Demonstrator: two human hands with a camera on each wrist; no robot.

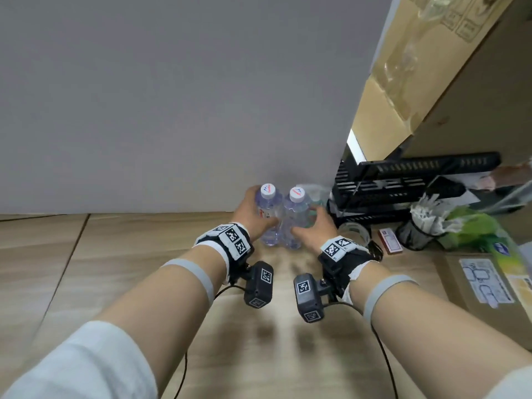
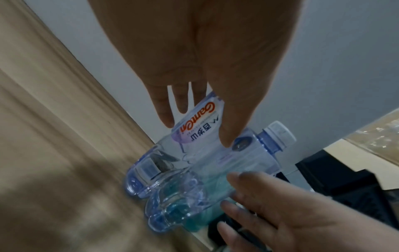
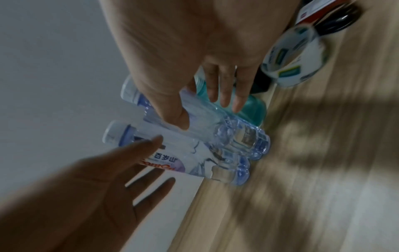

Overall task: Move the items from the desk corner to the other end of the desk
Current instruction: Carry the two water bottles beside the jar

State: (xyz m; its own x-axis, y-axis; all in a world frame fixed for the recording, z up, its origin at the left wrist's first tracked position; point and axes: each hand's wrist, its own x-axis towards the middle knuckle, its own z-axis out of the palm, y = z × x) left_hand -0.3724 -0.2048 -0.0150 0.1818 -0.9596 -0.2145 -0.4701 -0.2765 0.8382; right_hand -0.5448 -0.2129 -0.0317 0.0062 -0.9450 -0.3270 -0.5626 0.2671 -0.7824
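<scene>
Your left hand [image 1: 251, 214] wraps the labelled water bottle [image 1: 268, 214], thumb on the front of its label and fingers round the back, so that grip is clamped on it. Your right hand [image 1: 312, 228] curls round the second water bottle [image 1: 295, 217] just beside it, thumb on the near face and fingers on the far side; that grip is clamped too. Both bottles stand upright and touching on the wooden table [image 1: 129, 254], close against the grey partition [image 1: 172, 96], white caps up. A teal-tinted bottle [image 3: 254, 110] stands behind the right one, against your fingers. To the right lie a tape roll [image 1: 355, 230], a red-and-white box [image 1: 390, 240], a mesh pen cup [image 1: 416, 233] and a black wire rack [image 1: 403, 182].
</scene>
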